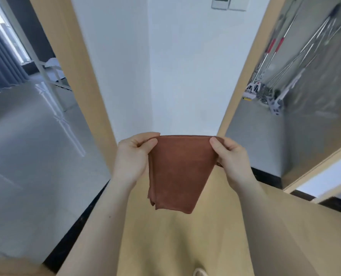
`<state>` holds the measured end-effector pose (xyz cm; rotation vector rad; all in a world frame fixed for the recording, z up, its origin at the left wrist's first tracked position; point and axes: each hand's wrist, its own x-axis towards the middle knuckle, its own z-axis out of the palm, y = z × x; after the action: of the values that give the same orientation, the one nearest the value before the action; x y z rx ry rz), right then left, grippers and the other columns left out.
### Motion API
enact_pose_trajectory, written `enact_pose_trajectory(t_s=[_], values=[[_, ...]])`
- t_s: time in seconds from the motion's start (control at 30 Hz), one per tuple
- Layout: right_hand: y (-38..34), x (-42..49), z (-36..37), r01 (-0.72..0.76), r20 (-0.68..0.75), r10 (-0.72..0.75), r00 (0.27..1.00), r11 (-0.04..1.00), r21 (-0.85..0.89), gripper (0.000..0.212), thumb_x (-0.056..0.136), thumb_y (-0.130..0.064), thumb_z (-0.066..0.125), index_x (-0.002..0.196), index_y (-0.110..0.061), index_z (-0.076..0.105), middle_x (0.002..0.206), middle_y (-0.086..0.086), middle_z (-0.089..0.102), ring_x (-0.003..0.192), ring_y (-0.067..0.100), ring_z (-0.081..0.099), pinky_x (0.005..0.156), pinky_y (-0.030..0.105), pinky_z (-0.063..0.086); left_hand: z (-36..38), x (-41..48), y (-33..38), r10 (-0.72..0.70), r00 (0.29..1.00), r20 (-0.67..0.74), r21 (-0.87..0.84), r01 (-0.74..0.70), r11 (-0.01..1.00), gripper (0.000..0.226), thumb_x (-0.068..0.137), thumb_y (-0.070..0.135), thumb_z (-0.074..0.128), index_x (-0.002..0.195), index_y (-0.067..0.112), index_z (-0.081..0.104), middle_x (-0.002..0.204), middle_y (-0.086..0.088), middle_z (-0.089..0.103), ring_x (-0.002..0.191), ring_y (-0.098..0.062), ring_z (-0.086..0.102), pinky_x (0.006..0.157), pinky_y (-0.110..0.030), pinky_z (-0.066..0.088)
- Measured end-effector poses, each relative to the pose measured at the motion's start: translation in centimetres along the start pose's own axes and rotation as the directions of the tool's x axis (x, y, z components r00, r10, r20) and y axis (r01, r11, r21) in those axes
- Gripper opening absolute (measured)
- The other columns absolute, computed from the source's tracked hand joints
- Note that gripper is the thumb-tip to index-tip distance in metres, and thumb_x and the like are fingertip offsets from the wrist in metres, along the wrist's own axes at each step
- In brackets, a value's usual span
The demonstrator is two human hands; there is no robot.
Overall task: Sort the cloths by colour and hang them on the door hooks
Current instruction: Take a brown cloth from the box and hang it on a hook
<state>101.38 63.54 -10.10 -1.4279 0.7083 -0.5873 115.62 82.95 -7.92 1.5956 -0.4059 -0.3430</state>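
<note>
Hiding its corners, hands (131,159) (232,156) pinch a seemingly folded cloth (178,172).

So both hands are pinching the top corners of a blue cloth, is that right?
No, the cloth is reddish brown, not blue. The head view shows the left hand and right hand pinching its top corners.

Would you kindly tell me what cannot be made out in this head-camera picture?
Head view only:
- Door hooks and other cloths: outside the frame.
- Folded reddish-brown cloth: its far side, and the fingers of the left hand and right hand behind its top corners, hidden by the cloth itself.
- Grey wall panel: cut off by the top edge.
- Metal poles with red sections, right: too blurred to identify.
</note>
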Motion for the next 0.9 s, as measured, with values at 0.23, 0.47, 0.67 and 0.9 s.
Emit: enact_pose_trajectory(t_s=[0.23,0.47,0.67,0.9], values=[[-0.1,-2.4,-8.8,0.026,-0.264,-0.031,0.964,0.999,-0.020,0.013,0.098,-0.021,0.067,0.102,-0.016,0.079,0.095,-0.008,0.078,0.087,0.005,0.070,0.089,0.034,0.054,8.7,0.4,0.7,0.046,0.962,0.267,0.008,-0.050,0.999,0.029,0.096,0.008,0.067,0.094,0.034,0.079,0.101,0.020,0.077,0.102,0.005,0.068,0.093,-0.012,0.049],[-0.3,-4.5,-18.5,0.052,-0.424,-0.065,0.903,0.998,-0.041,0.014,0.099,-0.021,0.066,0.098,-0.017,0.079,0.091,-0.009,0.076,0.086,0.005,0.066,0.095,0.043,0.055,19.1,-1.0,2.2,0.082,0.890,0.448,0.015,-0.099,0.995,0.036,0.098,0.006,0.064,0.090,0.039,0.077,0.097,0.021,0.077,0.098,0.001,0.071,0.090,-0.021,0.053],[-0.5,-5.5,-28.2,0.067,-0.504,-0.077,0.860,0.997,-0.039,0.012,0.098,-0.021,0.067,0.094,-0.020,0.079,0.094,-0.004,0.077,0.090,0.007,0.066,0.101,0.046,0.053,28.5,-3.8,3.0,0.080,0.842,0.533,0.012,-0.102,0.995,0.033,0.097,0.006,0.065,0.094,0.038,0.076,0.095,0.023,0.077,0.096,0.004,0.070,0.085,-0.016,0.052],[0.3,-6.3,-39.6,0.084,-0.551,-0.068,0.832,0.996,0.004,0.013,0.098,-0.021,0.067,0.100,-0.016,0.079,0.106,0.008,0.077,0.098,0.015,0.069,0.104,0.048,0.053,39.3,-7.5,3.9,0.077,0.809,0.583,0.032,-0.117,0.993,0.029,0.097,0.009,0.066,0.098,0.036,0.078,0.101,0.016,0.078,0.101,-0.003,0.072,0.089,-0.023,0.055]])
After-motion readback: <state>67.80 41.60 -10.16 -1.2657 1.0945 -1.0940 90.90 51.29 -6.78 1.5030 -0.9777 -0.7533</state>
